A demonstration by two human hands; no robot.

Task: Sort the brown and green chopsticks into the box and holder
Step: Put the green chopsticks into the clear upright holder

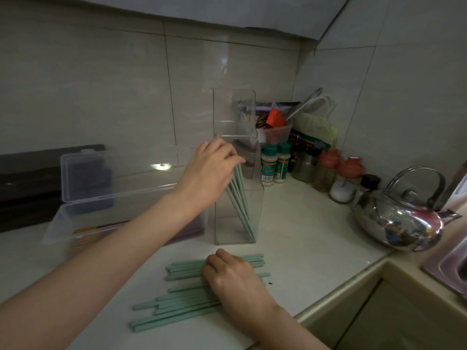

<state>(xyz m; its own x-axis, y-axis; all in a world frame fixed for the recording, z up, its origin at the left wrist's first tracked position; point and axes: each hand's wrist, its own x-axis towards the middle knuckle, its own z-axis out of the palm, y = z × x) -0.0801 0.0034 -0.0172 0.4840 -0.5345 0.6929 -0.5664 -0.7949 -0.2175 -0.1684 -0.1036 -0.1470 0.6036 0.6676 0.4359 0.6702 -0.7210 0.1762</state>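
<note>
A clear tall holder (237, 231) stands on the white counter. Several green chopsticks (240, 198) lean inside it, and my left hand (209, 170) grips their upper ends above the rim. More green chopsticks (177, 301) lie in a loose pile on the counter in front. My right hand (232, 276) rests on that pile with its fingers curled over some of them. To the left sits a clear plastic box (60, 223) with its lid up; brown chopsticks (101, 229) lie inside, partly hidden by my left forearm.
A shiny kettle (401, 218) stands at the right near the sink edge (447, 271). Spice jars (275, 162) and bottles crowd the corner behind the holder. A dark stove surface (30, 188) lies at the far left. The counter's front edge runs at the lower right.
</note>
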